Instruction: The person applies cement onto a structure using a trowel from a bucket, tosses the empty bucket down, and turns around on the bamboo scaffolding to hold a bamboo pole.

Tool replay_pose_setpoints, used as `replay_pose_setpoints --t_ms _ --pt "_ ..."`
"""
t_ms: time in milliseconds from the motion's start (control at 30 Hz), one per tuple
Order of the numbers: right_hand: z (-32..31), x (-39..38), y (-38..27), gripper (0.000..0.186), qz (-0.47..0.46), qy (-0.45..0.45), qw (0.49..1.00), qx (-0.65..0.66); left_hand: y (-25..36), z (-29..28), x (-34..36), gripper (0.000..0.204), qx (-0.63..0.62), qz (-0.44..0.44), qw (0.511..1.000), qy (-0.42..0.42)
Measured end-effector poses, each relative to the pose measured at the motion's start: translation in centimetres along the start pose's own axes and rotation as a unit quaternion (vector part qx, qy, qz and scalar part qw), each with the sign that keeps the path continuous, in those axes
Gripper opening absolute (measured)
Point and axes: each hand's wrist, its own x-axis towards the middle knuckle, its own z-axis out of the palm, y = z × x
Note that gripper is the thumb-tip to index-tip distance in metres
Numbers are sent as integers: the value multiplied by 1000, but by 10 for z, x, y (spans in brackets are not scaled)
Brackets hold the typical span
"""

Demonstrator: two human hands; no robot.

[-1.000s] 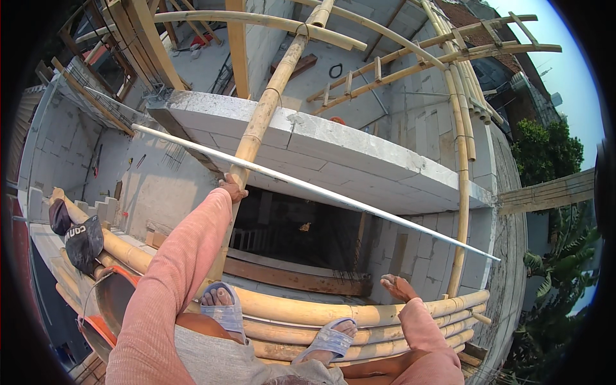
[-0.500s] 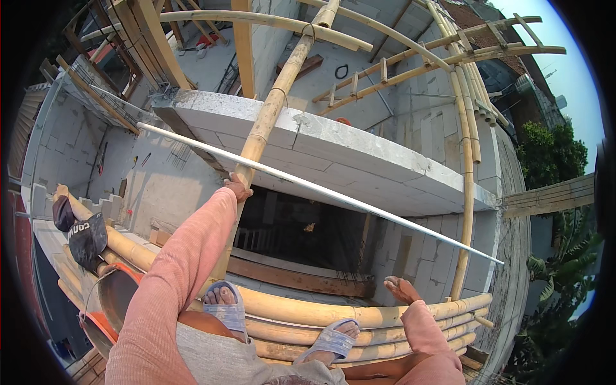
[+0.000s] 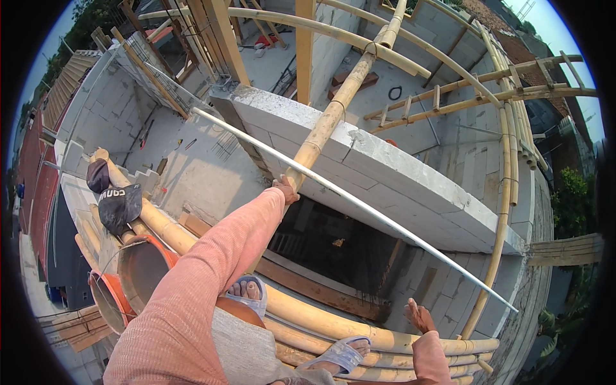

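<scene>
My left hand (image 3: 285,190), arm stretched forward, is closed round a thick bamboo pole (image 3: 323,131) that runs away from me and rests across the block wall. A long, thin white pole (image 3: 449,267) lies slantwise, crossing over the bamboo just beyond that hand. My right hand (image 3: 419,317) hangs in the air with its fingers apart, holding nothing, above the far side of the bundled bamboo poles (image 3: 314,313). My sandalled feet (image 3: 343,354) stand on that bundle.
A light block wall (image 3: 398,167) spans ahead. Below lies a deep dark opening (image 3: 327,240). Orange-rimmed buckets (image 3: 144,273) and a dark cap (image 3: 120,208) sit at left. An upright bamboo pole (image 3: 499,237) and a bamboo ladder (image 3: 475,96) are at right.
My view has swung left, so the scene sits farther right and lower. My left hand keeps its hold on the bamboo pole. My right hand's fingers now point more upward.
</scene>
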Motion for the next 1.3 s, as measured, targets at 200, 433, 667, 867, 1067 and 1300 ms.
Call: replay_pose_setpoints --t_ms 200,433,667,867,1067,1300 --pt "2 -12 -3 50 -86 38 992 -83 1 4 1 116 -17 3 1000 8" --pt "3 -10 -11 44 -118 38 987 -100 -11 1 5 114 8 8 1000 23" --pt "-1 -8 -11 34 -93 28 988 -118 -3 -3 -9 114 5 7 1000 12" --pt "-1 -4 -7 29 -95 59 989 -95 -1 0 -4 114 2 18 1000 -5" --pt "4 2 -7 29 -100 25 992 -68 -7 0 3 113 11 4 1000 -7" --pt "-1 -13 -33 24 -79 1 995 -67 -13 2 3 115 -2 3 1000 -3"
